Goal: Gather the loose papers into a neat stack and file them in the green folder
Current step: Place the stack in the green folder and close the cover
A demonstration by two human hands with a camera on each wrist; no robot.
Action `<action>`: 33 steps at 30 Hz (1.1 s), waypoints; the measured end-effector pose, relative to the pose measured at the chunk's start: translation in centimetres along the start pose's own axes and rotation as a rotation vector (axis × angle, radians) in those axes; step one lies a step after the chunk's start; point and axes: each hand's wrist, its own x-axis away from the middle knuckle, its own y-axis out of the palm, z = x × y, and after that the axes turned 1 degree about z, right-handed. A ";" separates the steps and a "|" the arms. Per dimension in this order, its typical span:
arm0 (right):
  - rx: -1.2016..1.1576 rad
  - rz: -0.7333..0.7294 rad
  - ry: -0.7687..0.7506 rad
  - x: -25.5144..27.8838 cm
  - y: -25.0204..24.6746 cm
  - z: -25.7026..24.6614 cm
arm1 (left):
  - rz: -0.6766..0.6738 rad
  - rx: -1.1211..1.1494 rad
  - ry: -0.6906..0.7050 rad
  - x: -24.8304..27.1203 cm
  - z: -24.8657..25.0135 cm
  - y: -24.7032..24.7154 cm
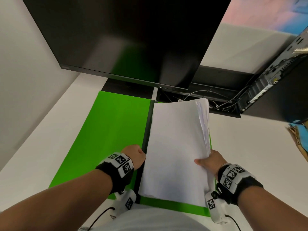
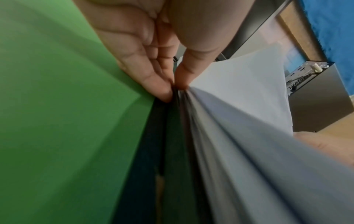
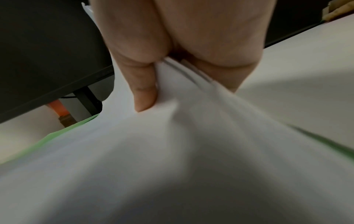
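The green folder (image 1: pixel 113 130) lies open on the white desk (image 1: pixel 250 147), a dark spine strip (image 1: pixel 146 135) down its middle. A thick white paper stack (image 1: pixel 176 144) sits over the folder's right half, its right side lifted and its sheets fanned. My right hand (image 1: pixel 208 161) grips the stack's right edge, thumb on top and fingers beneath; in the right wrist view the hand (image 3: pixel 184 81) clamps the sheets (image 3: pixel 172 151). My left hand (image 1: pixel 135 155) is at the spine; in the left wrist view its fingertips (image 2: pixel 162 91) and thumb pinch the dark strip (image 2: pixel 153 136) beside the paper's left edge (image 2: pixel 239 106).
A dark monitor (image 1: pixel 126 39) hangs over the folder's far end. A black computer case (image 1: pixel 273 84) stands at the right rear with cables (image 1: pixel 208 97) in a dark tray behind the papers. Cardboard and something blue (image 1: pixel 298 135) lie at the right edge.
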 end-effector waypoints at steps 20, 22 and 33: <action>0.234 -0.069 -0.023 2.7 -1.4 0.9 | 0.028 -0.041 0.008 1.2 -0.1 2.0; 0.233 -0.067 -0.019 3.0 -1.4 1.0 | 0.035 -0.034 0.008 1.3 0.0 2.0; 0.331 0.026 0.016 3.9 -2.6 1.8 | 0.051 -0.106 -0.058 1.0 -0.4 0.3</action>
